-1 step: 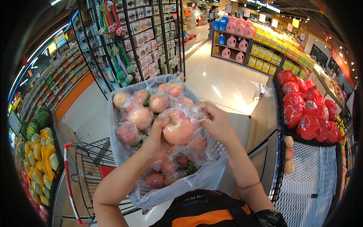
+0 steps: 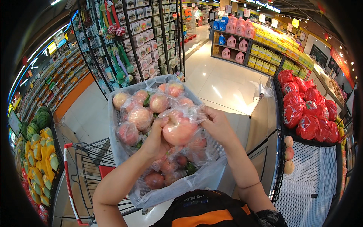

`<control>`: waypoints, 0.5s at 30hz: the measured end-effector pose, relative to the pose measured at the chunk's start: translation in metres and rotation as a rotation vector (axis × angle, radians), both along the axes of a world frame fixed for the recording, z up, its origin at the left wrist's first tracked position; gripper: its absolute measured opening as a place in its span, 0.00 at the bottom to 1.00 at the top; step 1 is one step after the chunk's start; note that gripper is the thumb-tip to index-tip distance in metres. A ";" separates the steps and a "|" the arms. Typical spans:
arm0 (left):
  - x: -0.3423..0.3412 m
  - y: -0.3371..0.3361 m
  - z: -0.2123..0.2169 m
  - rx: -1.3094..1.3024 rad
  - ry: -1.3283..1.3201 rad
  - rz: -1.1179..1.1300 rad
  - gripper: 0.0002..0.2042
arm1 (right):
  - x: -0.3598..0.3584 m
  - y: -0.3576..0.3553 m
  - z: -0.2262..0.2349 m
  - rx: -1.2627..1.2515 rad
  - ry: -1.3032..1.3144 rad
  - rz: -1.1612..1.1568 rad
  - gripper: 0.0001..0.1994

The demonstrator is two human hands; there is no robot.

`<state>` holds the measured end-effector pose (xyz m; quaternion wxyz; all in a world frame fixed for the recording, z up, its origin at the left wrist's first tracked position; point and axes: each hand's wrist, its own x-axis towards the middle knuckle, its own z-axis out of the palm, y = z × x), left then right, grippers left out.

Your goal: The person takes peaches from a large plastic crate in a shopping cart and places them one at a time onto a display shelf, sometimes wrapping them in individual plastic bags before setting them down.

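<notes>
My left hand (image 2: 155, 140) cups a large pink peach (image 2: 179, 128) from its left side and from below, the thumb pressed on the fruit. A clear plastic bag (image 2: 193, 112) wraps this peach. At the bag's right side, my right hand (image 2: 216, 124) pinches the gathered film between thumb and fingers. Below both hands sits a crate lined with pale film (image 2: 170, 192), holding several more peaches (image 2: 140, 117), many of them in clear wrap. Green leaves (image 2: 191, 168) show between the fruits.
A wire shopping cart (image 2: 90, 159) stands at the left, partly behind the crate. To the right is a display with red bags (image 2: 308, 128), three loose peaches (image 2: 289, 153) and white mesh padding (image 2: 302, 181). Melons (image 2: 38, 151) fill the far-left stand; a hanging-goods rack (image 2: 141, 38) rises ahead.
My right hand has turned slightly at the bag, its fingers shifting a little downward and the film moving with them. The left hand keeps its hold on the peach.
</notes>
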<state>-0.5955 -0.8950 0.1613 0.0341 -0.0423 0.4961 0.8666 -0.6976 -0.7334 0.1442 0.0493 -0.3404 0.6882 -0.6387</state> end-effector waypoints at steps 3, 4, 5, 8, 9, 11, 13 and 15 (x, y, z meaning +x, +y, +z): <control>-0.004 0.001 -0.002 -0.009 -0.053 0.021 0.26 | 0.002 -0.001 -0.004 -0.084 -0.018 0.036 0.11; -0.004 -0.002 -0.005 -0.016 -0.028 -0.054 0.26 | 0.003 -0.002 -0.006 -0.124 -0.070 0.051 0.11; -0.004 -0.009 -0.008 -0.023 -0.001 -0.132 0.26 | 0.004 -0.002 -0.008 -0.163 -0.122 0.062 0.11; -0.004 -0.013 -0.012 -0.029 0.064 -0.234 0.26 | 0.012 -0.004 -0.005 -0.301 -0.335 0.115 0.11; -0.003 -0.013 -0.012 -0.029 0.082 -0.244 0.26 | 0.015 -0.006 -0.003 -0.351 -0.418 0.137 0.11; -0.004 -0.009 -0.012 -0.049 0.036 -0.155 0.28 | 0.018 -0.009 0.000 -0.393 -0.466 0.108 0.11; -0.006 -0.004 -0.011 -0.074 -0.009 -0.066 0.28 | 0.015 -0.009 0.000 -0.269 -0.329 -0.030 0.11; -0.011 0.002 -0.008 -0.105 -0.059 0.013 0.28 | 0.004 -0.002 -0.002 0.022 -0.014 -0.284 0.10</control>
